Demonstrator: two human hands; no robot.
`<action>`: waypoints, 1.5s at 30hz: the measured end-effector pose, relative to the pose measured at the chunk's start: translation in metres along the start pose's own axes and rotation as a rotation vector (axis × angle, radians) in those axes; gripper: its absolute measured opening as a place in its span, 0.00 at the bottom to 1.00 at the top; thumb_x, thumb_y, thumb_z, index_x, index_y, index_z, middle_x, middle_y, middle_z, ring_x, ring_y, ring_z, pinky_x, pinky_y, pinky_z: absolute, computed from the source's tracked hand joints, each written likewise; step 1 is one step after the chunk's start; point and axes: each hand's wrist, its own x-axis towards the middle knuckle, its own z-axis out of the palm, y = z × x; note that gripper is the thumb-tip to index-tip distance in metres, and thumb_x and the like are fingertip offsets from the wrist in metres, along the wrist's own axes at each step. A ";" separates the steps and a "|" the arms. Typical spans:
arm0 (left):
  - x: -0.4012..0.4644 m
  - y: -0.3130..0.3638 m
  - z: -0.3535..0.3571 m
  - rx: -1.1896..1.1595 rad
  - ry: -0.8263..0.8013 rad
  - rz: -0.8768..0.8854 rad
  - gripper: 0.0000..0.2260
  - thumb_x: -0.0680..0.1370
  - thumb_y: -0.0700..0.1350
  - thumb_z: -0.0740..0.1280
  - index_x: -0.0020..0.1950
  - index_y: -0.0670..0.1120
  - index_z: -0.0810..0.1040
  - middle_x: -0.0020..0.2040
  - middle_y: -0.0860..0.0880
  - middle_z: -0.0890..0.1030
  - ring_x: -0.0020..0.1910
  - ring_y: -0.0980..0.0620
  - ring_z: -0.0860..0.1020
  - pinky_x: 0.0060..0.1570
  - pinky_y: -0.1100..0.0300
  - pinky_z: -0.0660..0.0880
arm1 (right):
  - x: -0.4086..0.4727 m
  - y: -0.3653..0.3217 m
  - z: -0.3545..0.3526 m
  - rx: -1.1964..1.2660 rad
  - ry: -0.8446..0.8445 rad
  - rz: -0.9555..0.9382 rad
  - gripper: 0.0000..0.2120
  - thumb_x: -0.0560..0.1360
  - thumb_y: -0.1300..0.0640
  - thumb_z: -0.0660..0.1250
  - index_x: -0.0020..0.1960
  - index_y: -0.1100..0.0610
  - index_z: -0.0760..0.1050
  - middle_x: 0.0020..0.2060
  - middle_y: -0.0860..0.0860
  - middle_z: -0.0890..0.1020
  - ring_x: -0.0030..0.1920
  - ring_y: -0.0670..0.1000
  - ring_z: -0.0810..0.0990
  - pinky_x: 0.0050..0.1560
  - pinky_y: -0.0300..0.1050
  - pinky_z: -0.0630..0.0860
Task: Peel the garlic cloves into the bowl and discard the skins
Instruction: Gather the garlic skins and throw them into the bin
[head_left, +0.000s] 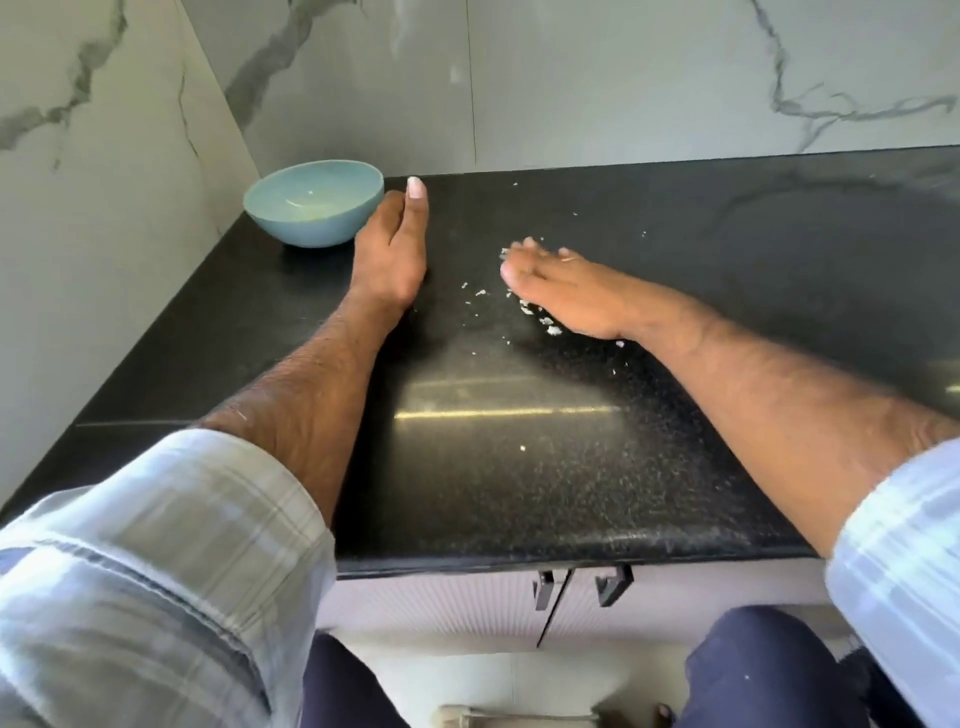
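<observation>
A pale blue bowl stands at the back left corner of the black counter. My left hand rests on its edge on the counter just right of the bowl, fingers straight, thumb up. My right hand lies flat on the counter, palm down, fingers blurred. Small white bits of garlic skin lie scattered around and under it. I cannot make out what is inside the bowl.
Marble walls close off the counter at the back and left. A stray skin fleck lies nearer the front edge. Cabinet handles hang below the counter's front.
</observation>
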 end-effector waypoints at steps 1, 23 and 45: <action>0.002 -0.001 0.000 -0.034 -0.001 -0.001 0.30 0.77 0.74 0.57 0.54 0.48 0.77 0.48 0.51 0.76 0.47 0.57 0.75 0.48 0.64 0.78 | 0.000 0.003 -0.005 0.198 -0.020 -0.034 0.33 0.85 0.33 0.46 0.83 0.50 0.63 0.82 0.45 0.63 0.80 0.38 0.57 0.80 0.43 0.52; 0.017 0.000 0.006 -0.128 -0.094 0.017 0.29 0.79 0.73 0.53 0.61 0.54 0.80 0.60 0.52 0.83 0.64 0.55 0.80 0.71 0.47 0.75 | 0.068 0.028 -0.033 0.139 0.318 0.022 0.26 0.86 0.41 0.57 0.80 0.51 0.69 0.81 0.51 0.66 0.80 0.46 0.62 0.78 0.43 0.54; -0.005 0.011 -0.006 -0.220 -0.174 -0.061 0.39 0.74 0.77 0.55 0.69 0.48 0.78 0.65 0.47 0.83 0.68 0.52 0.80 0.76 0.45 0.71 | 0.021 -0.022 0.006 -0.023 -0.087 -0.127 0.28 0.88 0.43 0.50 0.85 0.50 0.52 0.84 0.42 0.51 0.78 0.33 0.45 0.79 0.38 0.40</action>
